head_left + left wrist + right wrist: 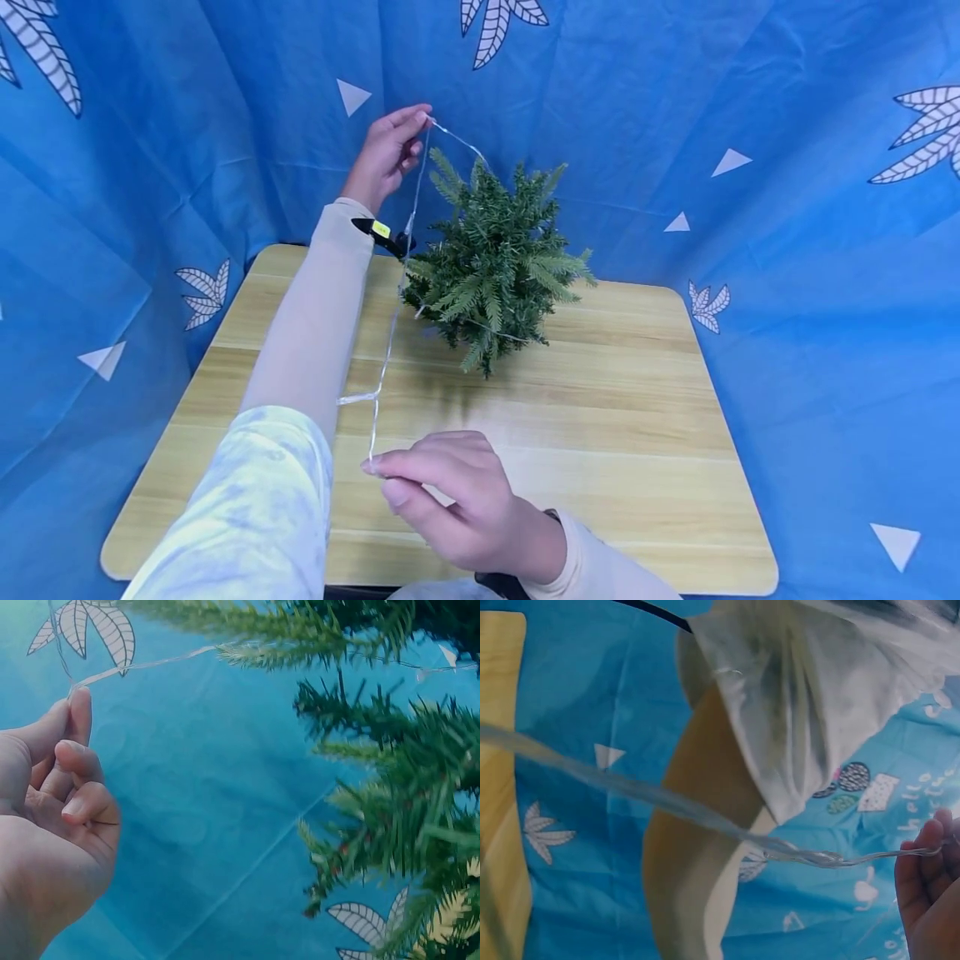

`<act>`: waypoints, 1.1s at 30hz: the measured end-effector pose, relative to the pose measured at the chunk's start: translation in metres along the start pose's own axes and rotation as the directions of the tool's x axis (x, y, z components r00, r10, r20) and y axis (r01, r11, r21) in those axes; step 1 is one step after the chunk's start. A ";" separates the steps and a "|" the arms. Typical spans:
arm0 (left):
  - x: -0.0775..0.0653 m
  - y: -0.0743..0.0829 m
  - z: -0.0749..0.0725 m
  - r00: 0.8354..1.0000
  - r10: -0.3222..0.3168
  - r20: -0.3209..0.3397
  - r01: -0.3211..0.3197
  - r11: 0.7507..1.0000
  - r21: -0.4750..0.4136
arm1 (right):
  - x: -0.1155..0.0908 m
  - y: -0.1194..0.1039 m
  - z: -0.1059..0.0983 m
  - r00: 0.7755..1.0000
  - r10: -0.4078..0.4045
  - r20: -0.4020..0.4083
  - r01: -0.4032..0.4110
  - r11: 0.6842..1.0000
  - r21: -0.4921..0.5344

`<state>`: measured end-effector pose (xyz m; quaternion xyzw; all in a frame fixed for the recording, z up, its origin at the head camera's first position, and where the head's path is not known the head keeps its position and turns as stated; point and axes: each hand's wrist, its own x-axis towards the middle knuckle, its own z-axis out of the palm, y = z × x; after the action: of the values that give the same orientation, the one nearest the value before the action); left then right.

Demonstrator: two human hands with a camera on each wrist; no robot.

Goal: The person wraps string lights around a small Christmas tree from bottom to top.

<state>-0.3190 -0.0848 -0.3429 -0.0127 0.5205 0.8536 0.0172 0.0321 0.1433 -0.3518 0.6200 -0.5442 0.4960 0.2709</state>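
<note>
Two hands at work here, one string, one small green tree, one bench! The left hand point(390, 154) is up high, pinching the clear string point(393, 323) between thumb and forefinger, its other fingers curled loosely. Down at the near side, the right hand point(468, 508) pinches the same string at thumb and fingertip. So the line runs between the pair, left of the tree point(498, 258), and beyond the left hand it slants to the treetop. The tree sits towards the back of the bench point(637, 417). Behind it all, blue cloth point(637, 100), with five whole white triangles point(353, 96) and five leaf prints point(201, 302) in the head view, three of those prints cut by the frame. One yellow label point(381, 228), too small to read, sits by the left wrist.

Now the tricky bits: a short side strand reaches the left sleeve point(307, 308), and whether it stops there or slips under, I can't tell. Another thin strand crosses the low branches; where it joins is lost in the needles. The foliage hides the tree's foot. And from the right wrist, the right hand is cropped at the edge, the nearest string blurred.
</note>
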 end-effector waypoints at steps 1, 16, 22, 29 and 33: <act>0.000 -0.001 -0.002 1.000 0.002 -0.002 -0.002 1.000 0.009 | -0.002 0.000 0.001 1.000 0.008 0.002 -0.008 1.000 0.001; -0.011 -0.016 -0.016 0.996 -0.033 -0.077 0.040 0.995 0.095 | -0.024 0.007 0.005 0.982 0.184 0.040 -0.186 0.981 0.055; -0.015 -0.025 -0.024 0.988 -0.095 -0.120 0.112 0.982 0.151 | -0.039 0.007 0.003 0.971 0.237 0.036 -0.239 0.968 0.073; -0.019 -0.035 -0.033 0.977 -0.121 -0.176 0.157 0.965 0.210 | -0.057 0.009 0.001 0.952 0.305 0.022 -0.305 0.948 0.094; -0.022 -0.040 -0.035 0.972 -0.137 -0.189 0.181 0.952 0.245 | -0.064 0.009 0.000 0.944 0.330 0.002 -0.328 0.940 0.089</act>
<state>-0.2949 -0.0984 -0.3935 -0.1250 0.6250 0.7693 0.0432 0.0295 0.1667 -0.4119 0.5284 -0.6159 0.5618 0.1604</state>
